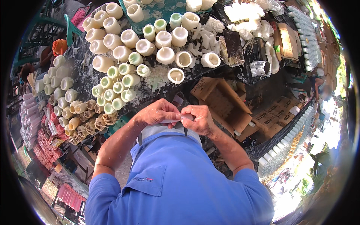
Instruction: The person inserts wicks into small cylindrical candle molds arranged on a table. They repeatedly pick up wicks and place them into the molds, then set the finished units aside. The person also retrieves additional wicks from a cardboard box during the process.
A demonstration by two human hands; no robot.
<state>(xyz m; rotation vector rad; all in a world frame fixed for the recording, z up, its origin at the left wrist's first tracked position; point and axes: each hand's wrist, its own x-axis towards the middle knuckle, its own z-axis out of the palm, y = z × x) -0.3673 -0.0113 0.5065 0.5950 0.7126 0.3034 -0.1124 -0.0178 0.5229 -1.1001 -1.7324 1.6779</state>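
Observation:
Close in front of my waist, both hands meet with their fingertips nearly touching. My left hand (162,112) is closed in a pinch, its fingers curled inward. My right hand (198,119) is also pinched, its thumb and forefinger on a small whitish piece (186,117), which spans the gap to my left fingers. What the piece is exactly is too small and too covered to tell. Beyond my hands, wax-spattered dark sheeting carries white candles (165,55) with wicks and, nearer my left forearm, a cluster of pale green candles (118,87).
An open cardboard box (224,108) stands beyond my right hand. Yellowish candles (80,122) and pink candles (47,152) fill the left side. Rows of white-topped glass containers (279,149) line the right. Wax scraps (204,37) and a teal tray (152,15) lie at the far side.

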